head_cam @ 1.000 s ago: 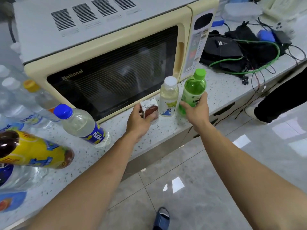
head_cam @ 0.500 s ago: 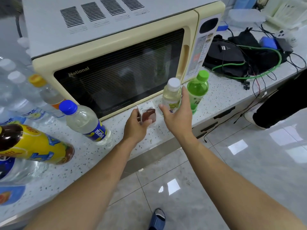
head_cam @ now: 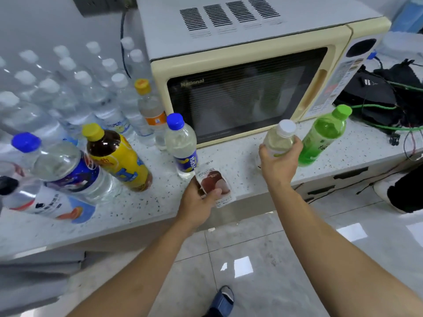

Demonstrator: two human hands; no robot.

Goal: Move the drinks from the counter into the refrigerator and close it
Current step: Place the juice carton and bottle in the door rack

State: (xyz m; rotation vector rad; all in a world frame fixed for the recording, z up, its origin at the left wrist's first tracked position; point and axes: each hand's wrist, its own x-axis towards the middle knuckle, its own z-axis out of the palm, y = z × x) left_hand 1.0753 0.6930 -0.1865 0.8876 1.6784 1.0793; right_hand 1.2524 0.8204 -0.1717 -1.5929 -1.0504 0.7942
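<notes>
The left hand point(head_cam: 196, 202) grips a small carton point(head_cam: 214, 184) with glossy print, at the near edge of the speckled stone counter point(head_cam: 142, 202). The right hand point(head_cam: 280, 162) is wrapped round a clear pale-yellow plastic bottle point(head_cam: 278, 139), just left of the green bottle point(head_cam: 320, 138).

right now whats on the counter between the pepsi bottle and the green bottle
In the head view, between the Pepsi bottle and the green bottle is bare speckled counter, then the right hand gripping a pale white-capped bottle.
</notes>
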